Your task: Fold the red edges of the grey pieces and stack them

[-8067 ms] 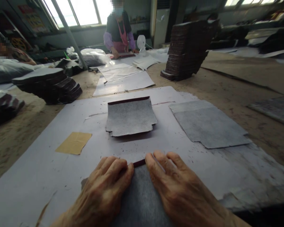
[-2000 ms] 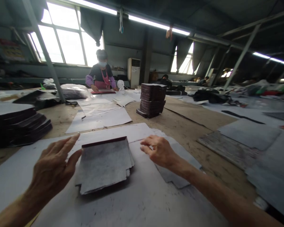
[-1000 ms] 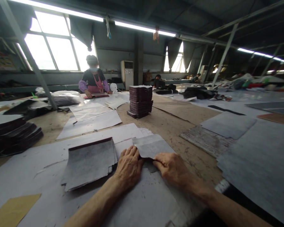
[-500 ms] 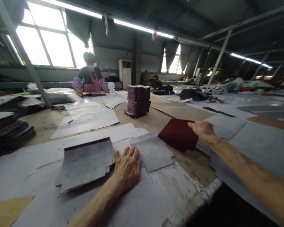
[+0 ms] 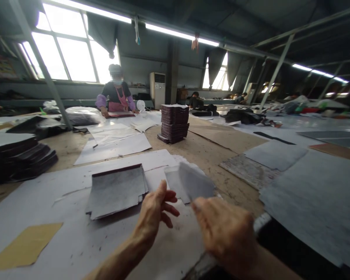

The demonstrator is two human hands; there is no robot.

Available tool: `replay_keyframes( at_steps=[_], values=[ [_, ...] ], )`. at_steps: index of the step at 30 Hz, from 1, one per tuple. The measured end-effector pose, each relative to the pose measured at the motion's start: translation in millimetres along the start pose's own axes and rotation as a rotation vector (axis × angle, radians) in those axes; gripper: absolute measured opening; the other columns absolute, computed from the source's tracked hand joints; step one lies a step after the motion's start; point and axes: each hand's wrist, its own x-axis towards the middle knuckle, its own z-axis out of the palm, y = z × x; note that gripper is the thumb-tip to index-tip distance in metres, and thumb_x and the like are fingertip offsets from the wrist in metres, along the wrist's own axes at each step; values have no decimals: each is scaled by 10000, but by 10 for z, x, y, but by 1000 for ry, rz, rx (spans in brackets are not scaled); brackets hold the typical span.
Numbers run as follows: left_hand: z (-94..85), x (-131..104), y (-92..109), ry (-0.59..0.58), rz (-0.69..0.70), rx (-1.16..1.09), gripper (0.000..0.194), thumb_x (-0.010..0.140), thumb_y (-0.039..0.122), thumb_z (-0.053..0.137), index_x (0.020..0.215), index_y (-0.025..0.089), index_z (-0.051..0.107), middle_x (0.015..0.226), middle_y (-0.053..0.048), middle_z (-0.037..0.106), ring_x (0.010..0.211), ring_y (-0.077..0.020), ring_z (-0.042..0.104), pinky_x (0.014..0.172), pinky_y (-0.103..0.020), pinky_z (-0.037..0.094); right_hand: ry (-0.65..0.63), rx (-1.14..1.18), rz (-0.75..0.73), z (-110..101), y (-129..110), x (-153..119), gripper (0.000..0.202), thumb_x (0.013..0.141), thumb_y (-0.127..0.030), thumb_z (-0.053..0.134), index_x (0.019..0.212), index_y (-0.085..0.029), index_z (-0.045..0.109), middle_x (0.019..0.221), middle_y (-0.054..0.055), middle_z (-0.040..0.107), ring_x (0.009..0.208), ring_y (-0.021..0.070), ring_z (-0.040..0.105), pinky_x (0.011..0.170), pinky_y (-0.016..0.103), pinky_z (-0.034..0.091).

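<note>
My right hand [image 5: 227, 229], blurred by motion, pinches the near edge of a cut fabric piece [image 5: 197, 182] whose grey side shows. That piece is tilted above another grey piece [image 5: 172, 179] on the white paper. To the left, my left hand [image 5: 157, 208] is raised off the paper, fingers apart and holding nothing. Beyond it lies a small pile of grey-backed pieces [image 5: 116, 192] with a dark red edge and notched corners.
A tall stack of dark red pieces [image 5: 175, 124] stands mid-table; another stack [image 5: 14, 159] sits at left. A yellowish sheet [image 5: 26, 247] lies near left, large grey sheets [image 5: 315, 194] at right. Across the table a person [image 5: 116, 95] handles a dark red piece.
My right hand has come in from the right with the piece; its dark red side showed before, grey now. My left hand has lifted and turned off the paper. The view has shifted slightly.
</note>
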Motion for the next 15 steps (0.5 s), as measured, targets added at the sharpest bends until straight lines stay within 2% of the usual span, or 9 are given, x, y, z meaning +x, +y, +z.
replay_keyframes(
  at_steps=[2, 4, 5, 8, 10, 11, 13, 15],
  values=[
    [-145, -215, 3, 28, -139, -129, 518, 808, 543, 296, 837, 102, 565, 700, -84, 603, 544, -173, 580, 439, -261, 435, 31, 187, -175, 173, -394, -169, 191, 803, -114, 421, 660, -162, 538, 527, 1, 487, 482, 121, 451, 487, 276, 289],
    [-321, -433, -20, 90, -248, -180, 302, 693, 420, 529, 717, 119, 546, 575, -26, 560, 485, -138, 539, 445, -228, 413, 59, 369, -297, 279, -646, -234, 281, 846, -117, 349, 624, -169, 513, 499, -3, 450, 447, 126, 408, 447, 280, 247],
    [-413, -537, -34, 125, -298, -190, 222, 635, 340, 586, 672, 128, 533, 535, -5, 541, 467, -126, 523, 442, -216, 400, 44, 467, -331, 304, -711, -227, 325, 883, -158, 313, 630, -169, 517, 499, -3, 449, 446, 128, 402, 440, 275, 248],
    [-673, -803, -82, 211, -455, -254, 153, 556, 230, 621, 656, 148, 539, 518, 17, 555, 477, -138, 540, 449, -216, 404, -144, 653, -285, 327, -711, -132, 336, 922, -291, 311, 757, -154, 569, 590, 12, 522, 548, 135, 472, 514, 253, 351],
    [-823, -920, -134, 215, -530, -301, 182, 528, 223, 640, 672, 148, 559, 542, 7, 583, 530, -173, 580, 494, -243, 436, -288, 625, -253, 375, -651, -100, 225, 887, -253, 394, 799, -149, 572, 683, 35, 562, 654, 152, 512, 593, 265, 395],
    [-891, -958, -169, 201, -547, -308, 198, 521, 232, 647, 680, 141, 571, 552, -3, 593, 555, -191, 592, 522, -259, 448, -297, 586, -260, 422, -634, -116, 192, 863, -204, 406, 764, -159, 564, 685, 36, 561, 660, 154, 512, 585, 267, 393],
    [-1018, -995, -252, 141, -536, -286, 241, 523, 254, 638, 719, 122, 594, 582, -27, 607, 590, -213, 599, 556, -282, 452, -151, 492, -340, 552, -650, -203, 190, 806, -122, 407, 674, -175, 533, 636, 25, 546, 613, 151, 504, 528, 267, 371],
    [-1138, -984, -317, 104, -500, -114, 316, 552, 258, 589, 836, 121, 610, 667, -40, 628, 642, -211, 598, 577, -282, 446, 153, 382, -392, 695, -713, -318, 197, 742, -56, 411, 667, -187, 538, 589, 16, 544, 565, 153, 512, 494, 280, 360]
  ],
)
